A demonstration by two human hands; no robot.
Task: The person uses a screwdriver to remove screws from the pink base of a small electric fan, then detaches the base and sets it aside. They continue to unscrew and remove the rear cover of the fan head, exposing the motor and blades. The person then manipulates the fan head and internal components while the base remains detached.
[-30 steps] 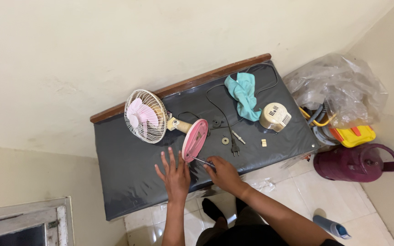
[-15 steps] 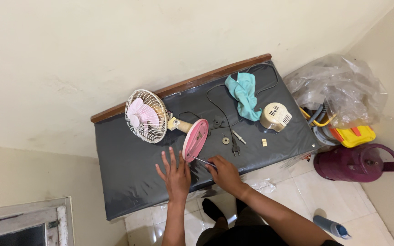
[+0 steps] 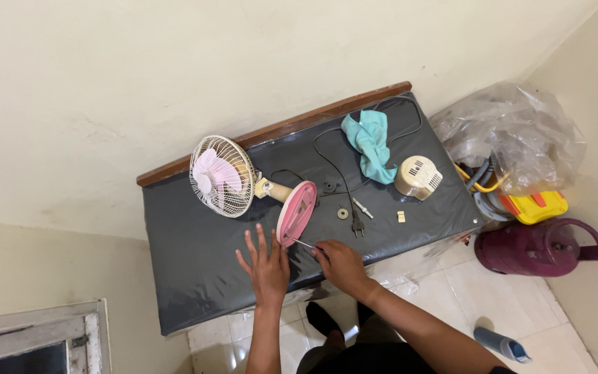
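While your left hand (image 3: 266,269) lies flat, fingers spread, on the table (image 3: 195,263), its thumb touches the fan's pink base (image 3: 296,212). Your right hand (image 3: 340,263), at 3 o'clock of it, is closed round a screwdriver (image 3: 307,244), tip at base's lower edge.

- Left hand (image 3: 266,266): bare, no glove, ring or watch visible.
- Right hand (image 3: 340,264): bare, no glove or ring visible.
- Both forearms: uncovered up to the frame edge; no sleeves visible.
- Lower body: dark garment, partly visible at the bottom edge.
- Foot (image 3: 323,320): dark, on the tiled floor below the right hand; sock or shoe cannot be determined.
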